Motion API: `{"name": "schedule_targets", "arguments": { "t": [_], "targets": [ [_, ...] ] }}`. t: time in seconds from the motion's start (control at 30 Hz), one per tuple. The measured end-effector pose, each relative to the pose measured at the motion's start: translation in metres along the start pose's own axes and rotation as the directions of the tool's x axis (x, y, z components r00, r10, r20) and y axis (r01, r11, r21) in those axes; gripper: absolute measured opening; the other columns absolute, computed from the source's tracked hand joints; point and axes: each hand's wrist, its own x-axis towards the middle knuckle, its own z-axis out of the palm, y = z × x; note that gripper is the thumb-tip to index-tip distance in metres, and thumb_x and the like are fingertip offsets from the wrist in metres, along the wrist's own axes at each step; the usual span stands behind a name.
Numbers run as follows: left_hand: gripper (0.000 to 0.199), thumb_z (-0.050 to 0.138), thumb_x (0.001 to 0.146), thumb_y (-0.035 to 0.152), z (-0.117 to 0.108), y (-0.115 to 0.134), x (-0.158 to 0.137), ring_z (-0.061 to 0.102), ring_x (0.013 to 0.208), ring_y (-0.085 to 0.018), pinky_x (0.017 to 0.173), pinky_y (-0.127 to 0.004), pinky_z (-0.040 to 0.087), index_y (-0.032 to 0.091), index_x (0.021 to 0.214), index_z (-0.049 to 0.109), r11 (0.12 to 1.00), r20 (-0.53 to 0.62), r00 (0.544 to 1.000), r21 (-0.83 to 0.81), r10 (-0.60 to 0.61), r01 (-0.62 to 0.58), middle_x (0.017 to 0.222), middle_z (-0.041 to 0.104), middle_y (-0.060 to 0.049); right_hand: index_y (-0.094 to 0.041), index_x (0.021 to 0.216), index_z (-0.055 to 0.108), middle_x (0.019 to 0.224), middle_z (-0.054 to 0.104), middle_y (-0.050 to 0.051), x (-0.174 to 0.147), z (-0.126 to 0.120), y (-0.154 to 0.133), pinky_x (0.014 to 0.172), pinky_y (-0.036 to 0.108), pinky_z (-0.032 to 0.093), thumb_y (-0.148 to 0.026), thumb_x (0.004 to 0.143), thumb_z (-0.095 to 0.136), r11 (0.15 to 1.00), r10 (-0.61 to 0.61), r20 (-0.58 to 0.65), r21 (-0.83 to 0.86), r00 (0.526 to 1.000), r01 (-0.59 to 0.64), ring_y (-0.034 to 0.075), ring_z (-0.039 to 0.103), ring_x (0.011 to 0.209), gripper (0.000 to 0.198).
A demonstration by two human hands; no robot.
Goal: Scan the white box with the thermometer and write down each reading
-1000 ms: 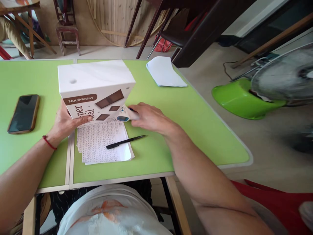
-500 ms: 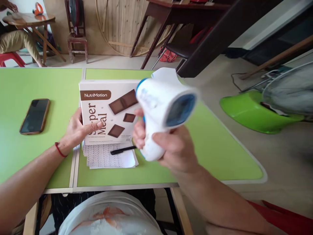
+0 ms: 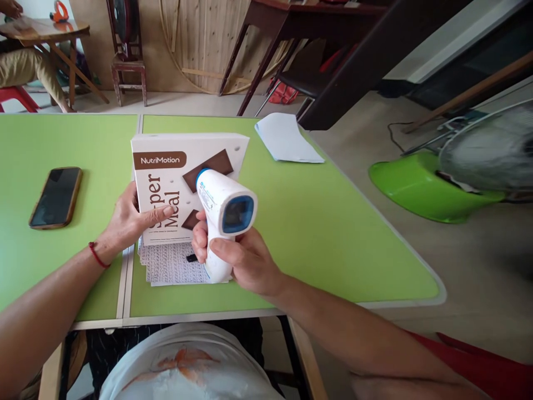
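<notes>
By the box (image 3: 179, 189), the thermometer (image 3: 220, 205) shifted left.

The white-and-blue plastic handheld thermometer (image 3: 214, 208) conceals part of the front of the white rectangular cardboard box (image 3: 177, 180). Only one end of the slim black pen (image 3: 191, 258) is exposed. Characters on the white paper sheets (image 3: 169, 271) are illegibly small. The right edge truncates the round grey fan (image 3: 491, 153).

Phone (image 3: 56, 198) laid face-up at left on green table (image 3: 325, 239); white paper (image 3: 288, 139) placed near far edge; wooden chair (image 3: 129, 66) seen beyond.
</notes>
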Motion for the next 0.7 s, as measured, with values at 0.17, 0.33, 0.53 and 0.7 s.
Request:
{"name": "schedule_targets", "arguments": {
  "t": [0.17, 0.33, 0.53, 0.7],
  "targets": [
    [0.056, 0.083, 0.066, 0.042, -0.0009, 0.0011, 0.0007, 0.066, 0.091, -0.029, 0.073, -0.04, 0.055, 0.017, 0.109, 0.057, 1.0, 0.041, 0.999, 0.006, 0.013, -0.013, 0.103, 0.069, -0.01, -0.021, 0.086, 0.055, 0.066, 0.054, -0.003, 0.001, -0.0014, 0.0012, 0.055, 0.027, 0.043, -0.038, 0.081, 0.066, 0.999, 0.028, -0.009, -0.016, 1.0, -0.028, 0.01, 0.05, 0.059, 0.021],
    [0.056, 0.083, 0.066, 0.043, -0.0008, 0.0019, 0.0004, 0.067, 0.089, -0.029, 0.071, -0.038, 0.056, 0.017, 0.108, 0.057, 1.0, 0.048, 0.999, 0.007, 0.012, -0.012, 0.101, 0.069, -0.01, -0.02, 0.083, 0.055, 0.069, 0.055, -0.002, 0.0022, -0.0008, -0.0003, 0.056, 0.028, 0.045, -0.038, 0.079, 0.068, 0.998, 0.063, -0.005, -0.017, 0.998, -0.064, 0.01, 0.052, 0.059, 0.022],
    [0.053, 0.082, 0.068, 0.039, -0.0007, 0.0033, 0.0004, 0.067, 0.091, -0.029, 0.074, -0.039, 0.057, 0.016, 0.109, 0.057, 0.999, 0.082, 0.996, -0.011, 0.033, -0.033, 0.102, 0.07, -0.01, -0.02, 0.082, 0.055, 0.068, 0.056, -0.002, 0.0032, -0.0008, 0.0012, 0.055, 0.027, 0.045, -0.04, 0.079, 0.068, 0.999, 0.048, -0.004, -0.019, 0.999, -0.048, 0.01, 0.052, 0.058, 0.023],
    [0.052, 0.082, 0.068, 0.039, -0.0009, 0.0038, 0.0008, 0.068, 0.091, -0.03, 0.075, -0.04, 0.057, 0.017, 0.108, 0.059, 0.999, 0.084, 0.996, -0.008, 0.034, -0.034, 0.098, 0.071, -0.009, -0.02, 0.082, 0.055, 0.067, 0.055, -0.003, 0.0041, 0.0002, 0.0006, 0.055, 0.027, 0.045, -0.041, 0.079, 0.067, 0.998, 0.052, -0.008, -0.022, 0.999, -0.052, 0.01, 0.052, 0.057, 0.024]
  ]
}}
